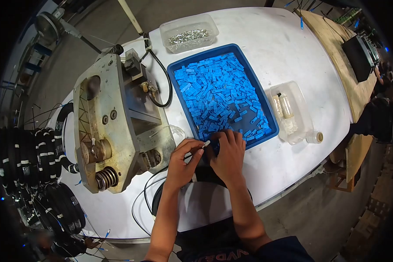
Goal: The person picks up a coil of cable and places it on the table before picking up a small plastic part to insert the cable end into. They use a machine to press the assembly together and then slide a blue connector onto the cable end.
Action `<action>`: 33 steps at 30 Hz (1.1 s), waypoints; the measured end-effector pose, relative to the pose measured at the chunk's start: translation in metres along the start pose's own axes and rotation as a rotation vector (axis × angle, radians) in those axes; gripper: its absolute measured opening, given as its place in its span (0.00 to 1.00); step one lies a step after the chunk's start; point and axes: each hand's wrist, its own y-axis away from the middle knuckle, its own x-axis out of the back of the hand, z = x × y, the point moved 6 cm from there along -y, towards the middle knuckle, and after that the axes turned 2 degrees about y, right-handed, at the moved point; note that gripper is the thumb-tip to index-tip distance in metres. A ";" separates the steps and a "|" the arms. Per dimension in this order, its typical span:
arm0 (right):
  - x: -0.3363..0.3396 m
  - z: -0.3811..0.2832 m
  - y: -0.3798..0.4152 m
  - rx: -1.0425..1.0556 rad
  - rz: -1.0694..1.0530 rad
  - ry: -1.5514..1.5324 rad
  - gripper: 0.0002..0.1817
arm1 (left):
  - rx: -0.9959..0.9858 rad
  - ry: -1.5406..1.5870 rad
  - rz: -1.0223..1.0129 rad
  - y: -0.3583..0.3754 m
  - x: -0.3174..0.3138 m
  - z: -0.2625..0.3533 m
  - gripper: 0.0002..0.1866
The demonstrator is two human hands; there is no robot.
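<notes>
My left hand (182,162) pinches a cable with a small pale connector (206,144) at its tip, between thumb and forefinger. Just right of it, my right hand (228,156) is bent over the near edge of a blue tray (273,120). Its fingers are curled down and close together, and their tips are hidden, so what they hold cannot be made out. Many small blue plastic clips (216,87) fill the tray in a loose heap. Below the hands, a coil of black cable (157,198) lies at the table's near side.
A heavy metal press (118,118) stands on the left, with a black hose beside it. Behind the tray is a clear box (190,35) of small metal parts. To the right are another clear box (292,115) and a tape roll (315,137). Black cable coils (35,157) hang far left.
</notes>
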 end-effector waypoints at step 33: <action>0.013 -0.019 0.005 0.096 0.192 -0.579 0.09 | -0.190 -0.137 0.202 0.006 0.007 0.015 0.11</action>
